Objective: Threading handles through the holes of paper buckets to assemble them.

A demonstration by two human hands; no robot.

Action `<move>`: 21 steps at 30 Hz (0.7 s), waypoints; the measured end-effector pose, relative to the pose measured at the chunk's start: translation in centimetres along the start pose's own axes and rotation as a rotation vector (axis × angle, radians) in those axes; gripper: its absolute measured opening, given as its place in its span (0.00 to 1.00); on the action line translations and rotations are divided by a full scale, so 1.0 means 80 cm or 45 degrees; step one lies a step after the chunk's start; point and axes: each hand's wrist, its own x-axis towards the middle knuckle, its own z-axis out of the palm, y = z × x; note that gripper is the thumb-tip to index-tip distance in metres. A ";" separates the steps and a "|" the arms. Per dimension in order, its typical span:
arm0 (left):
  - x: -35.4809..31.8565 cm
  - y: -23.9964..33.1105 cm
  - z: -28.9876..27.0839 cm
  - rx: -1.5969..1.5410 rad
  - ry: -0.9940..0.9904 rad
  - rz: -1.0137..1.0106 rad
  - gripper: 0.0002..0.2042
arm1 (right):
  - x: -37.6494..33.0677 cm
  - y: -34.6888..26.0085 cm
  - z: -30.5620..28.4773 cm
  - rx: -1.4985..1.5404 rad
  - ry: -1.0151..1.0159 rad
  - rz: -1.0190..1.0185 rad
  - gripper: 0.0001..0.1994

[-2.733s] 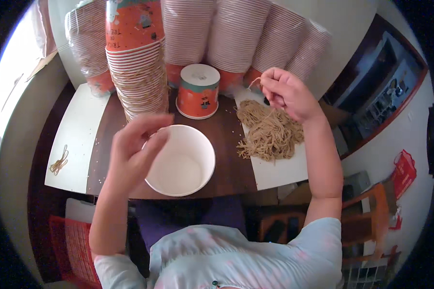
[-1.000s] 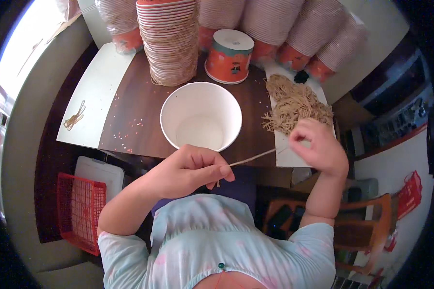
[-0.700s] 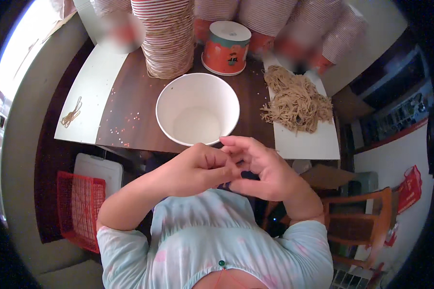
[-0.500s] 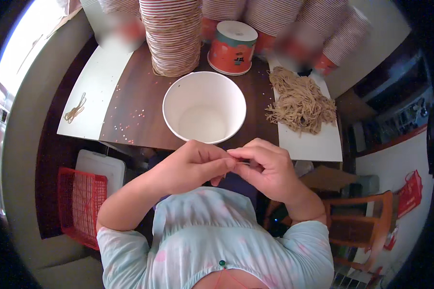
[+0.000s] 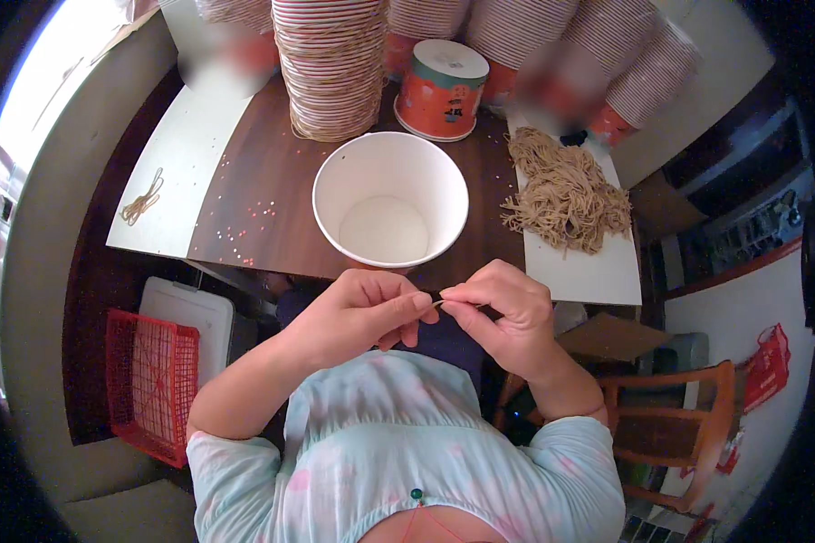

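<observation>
My left hand (image 5: pixel 371 309) and my right hand (image 5: pixel 507 312) meet in front of my body, just below the table's near edge. Thumb and forefinger of each are pinched together on a thin cord (image 5: pixel 438 303). Only a short dark bit of it shows in the small gap between the fingertips; the rest is hidden. Just beyond the hands stands a large paper bucket (image 5: pixel 389 195), white inside, with its mouth facing up. To the right lies a tangled heap of tan cords (image 5: pixel 570 199) on a white board.
Nested buckets with tan cords round them form a tall stack (image 5: pixel 330 72). Beside it stands an orange and green bucket (image 5: pixel 442 90) with a white top. A looped cord (image 5: pixel 143 197) lies at the left. Below are a red basket (image 5: pixel 154 389) and a wooden chair (image 5: pixel 670 425).
My fingertips have drawn slightly apart, so a bit of cord shows between them. The bucket and table sit slightly farther right in the view.
</observation>
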 end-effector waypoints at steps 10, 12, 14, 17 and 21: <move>-0.001 -0.006 0.004 0.058 0.089 0.138 0.07 | 0.001 -0.006 0.003 0.003 -0.059 0.069 0.08; -0.002 -0.006 0.004 0.052 0.098 0.169 0.06 | 0.001 -0.007 0.003 0.007 -0.074 0.078 0.08; -0.003 -0.006 0.005 0.088 0.129 0.202 0.05 | 0.002 -0.007 0.002 0.031 -0.095 0.106 0.07; -0.004 -0.008 0.006 0.094 0.144 0.213 0.05 | 0.001 -0.003 0.005 0.058 -0.092 0.098 0.06; -0.002 -0.014 0.003 0.121 0.146 0.225 0.05 | 0.001 -0.002 0.004 0.023 -0.123 0.087 0.06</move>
